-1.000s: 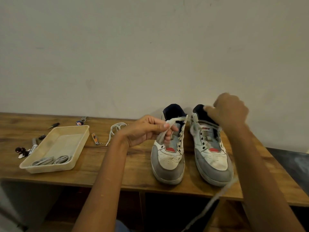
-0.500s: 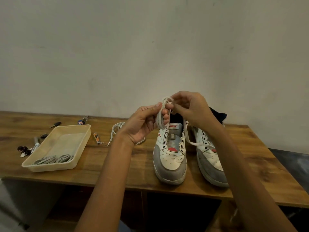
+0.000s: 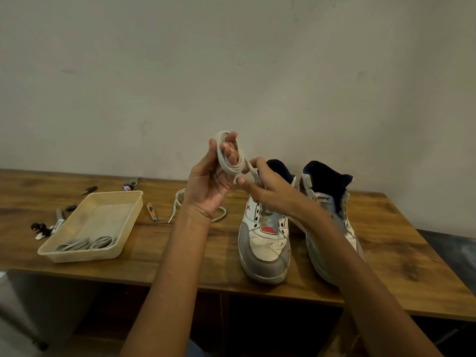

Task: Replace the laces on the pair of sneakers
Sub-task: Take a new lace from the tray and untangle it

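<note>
Above the wooden table (image 3: 180, 258), head view: left hand (image 3: 208, 181) raised, palm up, white lace (image 3: 229, 161) coiled around its fingers. Right hand (image 3: 268, 189) close beside it, pinching the lace's free end. Two sneakers (image 3: 265, 243), unlaced, side by side on the table. Second loose lace (image 3: 177, 204) behind the left wrist. Cream tray (image 3: 134, 204) far left holds grey laces (image 3: 85, 244).

One head-worn view looks forward and down, close over the left hand (image 3: 208, 181) (raised before the wall), with the surface (image 3: 180, 253) spreading beyond it.
</note>
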A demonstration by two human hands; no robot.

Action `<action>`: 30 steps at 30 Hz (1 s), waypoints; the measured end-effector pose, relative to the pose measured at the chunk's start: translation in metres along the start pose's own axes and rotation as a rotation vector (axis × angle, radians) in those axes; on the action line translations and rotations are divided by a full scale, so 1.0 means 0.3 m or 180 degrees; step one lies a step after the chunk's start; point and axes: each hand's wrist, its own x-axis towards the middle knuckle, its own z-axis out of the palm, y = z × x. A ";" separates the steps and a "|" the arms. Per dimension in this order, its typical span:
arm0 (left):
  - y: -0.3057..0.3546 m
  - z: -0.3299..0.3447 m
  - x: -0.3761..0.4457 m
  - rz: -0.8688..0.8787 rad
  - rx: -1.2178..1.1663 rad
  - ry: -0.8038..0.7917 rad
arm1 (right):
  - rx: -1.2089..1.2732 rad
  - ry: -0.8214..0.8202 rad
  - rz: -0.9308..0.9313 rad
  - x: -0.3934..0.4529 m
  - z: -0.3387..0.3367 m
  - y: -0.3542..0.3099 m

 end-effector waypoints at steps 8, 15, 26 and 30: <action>0.010 -0.020 0.002 0.0089 0.0080 0.0274 | 0.0763 0.0592 0.0242 0.010 -0.022 0.003; 0.006 -0.010 -0.002 0.0059 0.0244 0.0253 | 0.1003 0.0929 0.0015 0.007 -0.032 -0.002; -0.029 -0.006 0.027 0.0665 0.1107 0.0938 | 0.0147 0.0439 0.0146 0.008 -0.021 0.004; -0.064 -0.019 0.042 0.0977 0.2123 0.1296 | 0.0748 -0.0520 0.0897 -0.021 -0.052 -0.035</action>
